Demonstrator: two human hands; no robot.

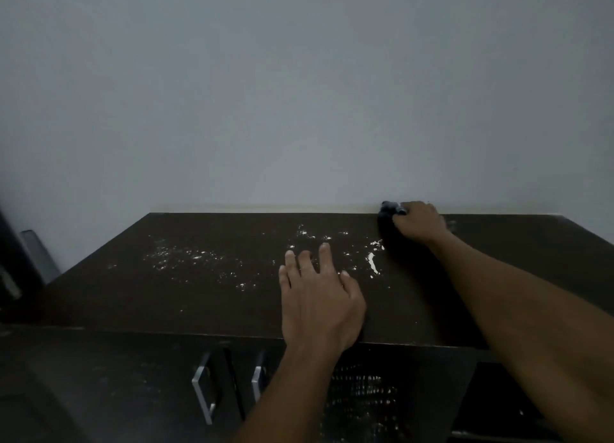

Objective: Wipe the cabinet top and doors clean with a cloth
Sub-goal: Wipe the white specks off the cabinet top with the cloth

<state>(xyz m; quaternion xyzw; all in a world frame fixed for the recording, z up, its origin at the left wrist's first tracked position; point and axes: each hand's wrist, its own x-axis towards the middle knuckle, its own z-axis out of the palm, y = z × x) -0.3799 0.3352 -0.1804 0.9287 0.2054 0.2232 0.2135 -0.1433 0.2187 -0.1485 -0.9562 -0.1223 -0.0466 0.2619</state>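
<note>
While the left hand point(319, 304) lies open-fingered, the right hand point(419, 221) grips a cloth point(389, 212), seemingly bunched beyond its fingertips.

Legible text: none found.
Cabinet top point(199, 296): no label, brand or number; only white specks, unreadable as marks.
Cabinet doors point(126, 386): no lettering visible; surfaces dim.
Door handles point(203, 387): plain metal, no markings.
Wall point(299, 93): bare of signs or writing.
Cloth point(387, 211): no tag or print discernible.
</note>
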